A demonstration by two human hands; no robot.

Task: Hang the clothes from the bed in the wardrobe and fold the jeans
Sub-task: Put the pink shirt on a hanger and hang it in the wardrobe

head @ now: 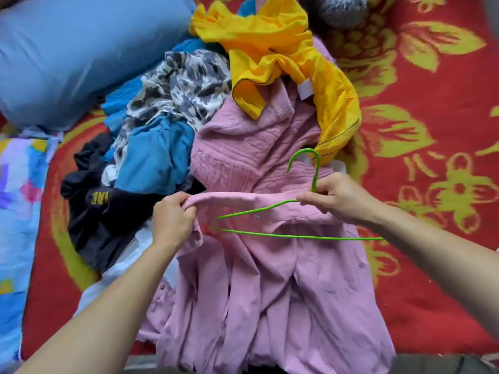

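— Where was the shirt point(270, 292)?
— It was pink and lay at the middle of the bed's point(445, 279) near edge. Its hem ran off the bottom of the view and its collar end pointed toward the pile.

— And the hands?
— The left hand point(172, 217) pinched the shirt's collar edge, with the fingers curled round a fold of it. The right hand point(337, 198) pinched the green hanger point(297, 236) at its neck, just under the hook.

— Was the hanger inside the shirt?
— It lay across the top of the shirt, hook toward the far side. Its left tip sat at the collar, just beside the left hand. I could not tell whether it went under the cloth. The bottom bar reached the right forearm.

— What else lay on the bed?
— A pink sweater point(243, 147) lay just beyond the shirt, with a yellow top point(270, 36) over its far right part. Left of the sweater were a patterned top point(183, 85) and a blue one point(154, 155), and a black one point(102, 211) lay nearest the left hand. A blue pillow point(81, 49) filled the far-left corner. Everything rested on a red blanket point(432, 76) with yellow flowers.
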